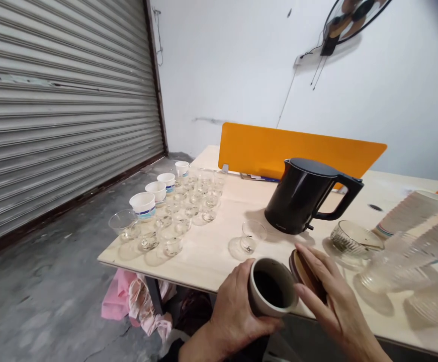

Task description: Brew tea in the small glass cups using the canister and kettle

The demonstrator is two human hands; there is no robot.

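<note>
My left hand (232, 306) is wrapped round a beige ceramic jar (271, 294) with a dark inside, at the table's near edge. My right hand (330, 299) holds a round brown lid (302, 271) tilted against the jar's right rim, fingers curled over it. A black electric kettle (303, 196) stands just behind the jar. One small clear glass cup (252, 236) sits alone between the kettle and my left hand.
Several clear glass cups (183, 216) and white paper cups (143, 205) stand in rows at the left of the wooden table (211, 256). A ribbed glass bowl (350, 240) and lying stacks of cups (411, 211) are on the right. An orange divider (279, 148) stands behind.
</note>
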